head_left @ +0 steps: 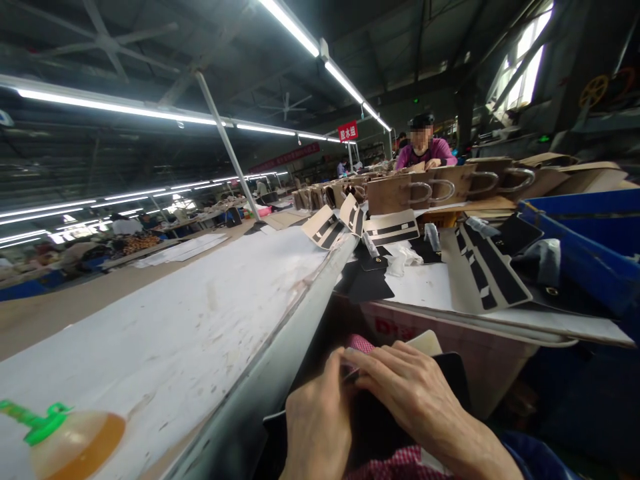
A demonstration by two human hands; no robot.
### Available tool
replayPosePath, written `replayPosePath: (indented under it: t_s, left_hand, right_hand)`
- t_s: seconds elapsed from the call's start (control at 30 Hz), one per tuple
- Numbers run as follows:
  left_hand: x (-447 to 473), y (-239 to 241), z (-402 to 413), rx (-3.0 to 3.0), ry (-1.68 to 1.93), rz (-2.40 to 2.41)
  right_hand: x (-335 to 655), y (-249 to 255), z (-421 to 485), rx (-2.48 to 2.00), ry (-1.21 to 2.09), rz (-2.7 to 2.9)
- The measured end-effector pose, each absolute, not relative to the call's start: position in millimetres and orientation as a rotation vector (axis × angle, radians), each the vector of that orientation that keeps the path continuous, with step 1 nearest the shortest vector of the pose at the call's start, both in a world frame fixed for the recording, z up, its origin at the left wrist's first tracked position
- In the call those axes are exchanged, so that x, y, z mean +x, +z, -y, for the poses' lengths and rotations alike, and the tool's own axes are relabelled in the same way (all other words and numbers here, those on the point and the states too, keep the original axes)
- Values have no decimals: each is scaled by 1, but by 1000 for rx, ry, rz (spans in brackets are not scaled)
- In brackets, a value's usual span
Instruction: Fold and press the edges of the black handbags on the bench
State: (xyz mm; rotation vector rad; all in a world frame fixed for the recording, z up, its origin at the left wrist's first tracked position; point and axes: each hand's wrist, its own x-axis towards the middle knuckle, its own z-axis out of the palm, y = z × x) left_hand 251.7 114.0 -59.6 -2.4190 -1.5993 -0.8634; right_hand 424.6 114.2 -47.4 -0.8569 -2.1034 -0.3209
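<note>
- A flat black piece (453,377) is held low in the lap, below the near edge of the worktop (440,287); it looks dark, matte and thin, with a rounded upper corner showing past the fingers.
- The right hand (410,393) is laid flat over the black piece, fingers together and stretched toward the left, pressing rather than clamping.
- The left hand (320,427) is seen just beside it, knuckles up, thumb tucked against the right fingertips; whether anything is pinched beneath cannot be told.
- A pale card edge (425,342) is glimpsed just behind the right hand, and pink checked cloth (400,461) is seen under both wrists.
- The long axis of the black piece is hard to judge, most of it being covered; the visible part runs from lower left up to the right.
- A blue bin (590,247) is parked at the right edge of the worktop; its contents cannot be made out.
- Black-and-cream striped pieces (487,273) are spread across the worktop, with brown bags (400,192) lined up along its far edge.
- A bottle of amber liquid (75,443) with a green cap is lying at the near corner of the white belt (175,333).
- Another person (425,152) in purple is seated beyond the bags.
</note>
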Motion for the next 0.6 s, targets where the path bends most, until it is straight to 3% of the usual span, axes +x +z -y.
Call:
replayPosePath:
  t_s: [0.17, 0.37, 0.6]
  left_hand:
    - [208, -58, -113, -2310, -1068, 1725]
    - [188, -42, -100, -2249, -1440, 1755]
    - [205, -25, -81, -2599, -1533, 1423]
  right_hand:
    - [448, -45, -120, -883, -241, 1941]
    - [458, -51, -140, -934, 294, 1645]
    - [454, -45, -130, -1005, 957, 1323]
